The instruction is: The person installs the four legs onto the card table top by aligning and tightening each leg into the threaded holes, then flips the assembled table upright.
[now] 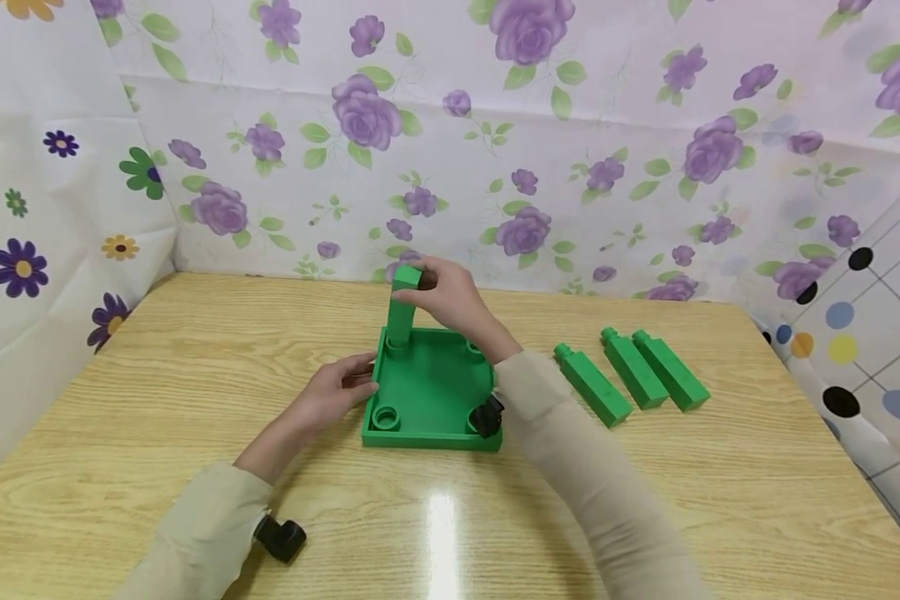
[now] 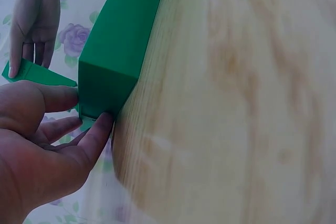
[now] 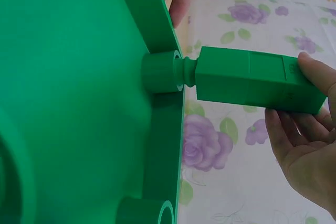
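A green square tray-like base (image 1: 435,383) lies on the table with its raised rim up and round sockets at its corners. My right hand (image 1: 453,296) holds a green square table leg (image 1: 401,312) near its top end, thumb on one side and fingers on the other. The leg stands slightly tilted over the far-left socket (image 3: 163,72), its ridged neck (image 3: 189,72) right at the socket's mouth. At the left side of the base, my left hand (image 1: 333,392) grips the wall, thumb at the rim and fingers along the outside.
To the right of the base lie three more green legs (image 1: 592,385), necks pointing away from me. Another socket (image 1: 386,418) shows at the near-left corner. A floral cloth (image 1: 450,167) hangs behind the wooden table (image 1: 255,333). Black camera mounts sit at both wrists.
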`<state>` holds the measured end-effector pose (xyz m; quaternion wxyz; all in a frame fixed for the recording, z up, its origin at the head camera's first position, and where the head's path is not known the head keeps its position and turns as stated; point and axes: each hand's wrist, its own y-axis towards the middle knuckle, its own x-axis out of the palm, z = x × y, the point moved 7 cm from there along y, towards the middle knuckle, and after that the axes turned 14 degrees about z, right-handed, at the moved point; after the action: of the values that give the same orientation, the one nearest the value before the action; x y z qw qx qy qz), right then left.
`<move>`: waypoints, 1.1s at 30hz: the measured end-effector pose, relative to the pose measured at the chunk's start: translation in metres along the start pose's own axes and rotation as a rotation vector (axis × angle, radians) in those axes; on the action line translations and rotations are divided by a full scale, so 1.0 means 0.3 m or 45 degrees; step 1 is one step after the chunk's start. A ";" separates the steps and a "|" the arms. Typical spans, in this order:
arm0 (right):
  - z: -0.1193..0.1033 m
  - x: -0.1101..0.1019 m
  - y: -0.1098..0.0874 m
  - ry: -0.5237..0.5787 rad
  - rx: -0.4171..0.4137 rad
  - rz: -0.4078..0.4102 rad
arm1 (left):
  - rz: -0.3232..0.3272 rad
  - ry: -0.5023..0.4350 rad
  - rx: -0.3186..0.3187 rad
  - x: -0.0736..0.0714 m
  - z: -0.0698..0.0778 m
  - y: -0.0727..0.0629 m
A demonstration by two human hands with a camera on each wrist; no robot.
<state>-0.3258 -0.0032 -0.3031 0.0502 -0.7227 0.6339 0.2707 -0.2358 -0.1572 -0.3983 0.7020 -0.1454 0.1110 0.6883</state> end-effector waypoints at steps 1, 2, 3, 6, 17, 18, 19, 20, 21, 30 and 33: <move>-0.002 0.003 0.002 -0.015 -0.002 -0.005 | -0.003 0.005 0.002 0.001 0.000 0.000; -0.004 0.007 0.005 -0.028 -0.007 -0.012 | -0.003 0.008 0.002 0.001 0.001 0.001; -0.007 0.010 0.007 -0.043 -0.010 -0.018 | -0.003 0.013 0.003 0.001 0.000 0.002; -0.009 0.019 0.009 -0.089 -0.010 -0.036 | -0.002 0.018 -0.006 0.002 -0.002 0.002; -0.021 0.039 0.004 -0.211 -0.133 -0.124 | -0.008 0.003 -0.022 -0.004 -0.002 0.002; -0.028 0.046 0.001 -0.228 -0.168 -0.144 | -0.008 0.002 -0.025 -0.004 -0.005 0.003; -0.037 0.053 -0.003 -0.241 -0.202 -0.164 | -0.008 0.002 -0.026 -0.004 -0.006 0.004; -0.045 0.060 -0.007 -0.252 -0.232 -0.181 | -0.011 0.001 -0.026 -0.003 -0.006 0.004; -0.050 0.064 -0.011 -0.259 -0.244 -0.190 | -0.012 -0.002 -0.028 -0.003 -0.007 0.004; -0.032 0.044 -0.018 -0.280 -0.141 -0.061 | -0.011 -0.010 -0.031 0.002 -0.005 0.005; -0.025 0.048 -0.018 -0.348 -0.156 -0.026 | -0.009 -0.001 -0.033 -0.001 -0.005 0.003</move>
<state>-0.3175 -0.0180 -0.3048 0.0945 -0.6873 0.5960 0.4042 -0.2365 -0.1580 -0.3996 0.7024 -0.1547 0.1012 0.6873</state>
